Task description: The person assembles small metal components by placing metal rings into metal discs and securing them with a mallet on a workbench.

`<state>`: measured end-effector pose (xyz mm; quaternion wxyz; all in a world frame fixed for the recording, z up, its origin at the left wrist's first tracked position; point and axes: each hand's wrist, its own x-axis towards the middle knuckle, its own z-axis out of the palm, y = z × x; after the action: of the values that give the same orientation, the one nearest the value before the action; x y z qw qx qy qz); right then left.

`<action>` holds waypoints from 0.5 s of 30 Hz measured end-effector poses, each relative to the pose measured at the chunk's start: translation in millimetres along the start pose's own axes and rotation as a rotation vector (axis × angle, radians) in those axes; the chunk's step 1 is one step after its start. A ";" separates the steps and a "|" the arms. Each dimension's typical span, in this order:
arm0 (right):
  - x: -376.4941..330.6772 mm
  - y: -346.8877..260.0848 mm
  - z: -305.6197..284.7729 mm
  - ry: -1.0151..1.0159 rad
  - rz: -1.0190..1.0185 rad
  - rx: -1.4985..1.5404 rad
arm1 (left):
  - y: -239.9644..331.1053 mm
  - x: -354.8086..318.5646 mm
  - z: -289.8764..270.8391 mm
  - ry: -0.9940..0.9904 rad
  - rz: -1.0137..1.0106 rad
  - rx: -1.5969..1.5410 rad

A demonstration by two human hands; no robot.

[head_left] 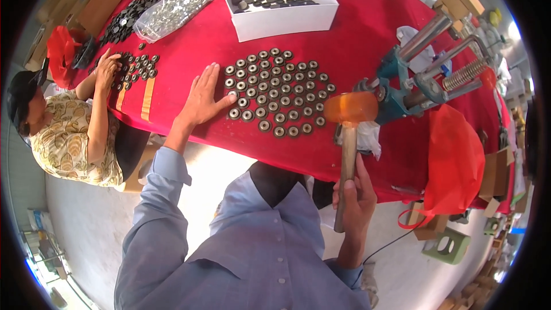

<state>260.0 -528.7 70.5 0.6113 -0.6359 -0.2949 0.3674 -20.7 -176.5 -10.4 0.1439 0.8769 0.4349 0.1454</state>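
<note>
The right hand (357,195) is clenched around the wooden handle of a mallet (349,138), whose orange rubber head is raised over the near edge of the red tabletop (356,34). The left hand (204,95) lies flat and released on the cloth, fingers spread, its thumb tip touching the nearest of the round metal discs (278,93). These discs, dark with pale centres, are laid in neat rows just to the right of the left hand and just left of the mallet head. Beyond them, farther from both hands, stands a white cardboard box (281,14) holding more dark discs. To the right of the mallet head a blue hand press (427,77) with a spring and steel lever stands on the tabletop, and a red plastic bag (456,161) hangs off the edge beside the right hand. Well to the left of the left hand, another person's hand (107,69) rests on a second set of discs (135,69), with a clear bag of small shiny parts (172,14) lying beyond it.
</note>
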 end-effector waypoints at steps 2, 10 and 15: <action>5.0 0.7 3.6 0.009 0.012 -0.002 | 6.7 6.8 1.5 -0.045 0.012 -0.020; 20.1 -5.2 7.2 -0.006 0.008 -0.015 | 6.9 20.3 13.0 0.011 0.105 -0.052; 36.6 -16.3 17.8 -0.016 -0.004 -0.034 | 4.5 63.5 15.0 0.055 0.226 -0.122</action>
<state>266.9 -487.3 83.1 0.5987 -0.6428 -0.3073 0.3660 25.0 -129.9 -14.1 0.1675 0.9056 0.3275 0.2109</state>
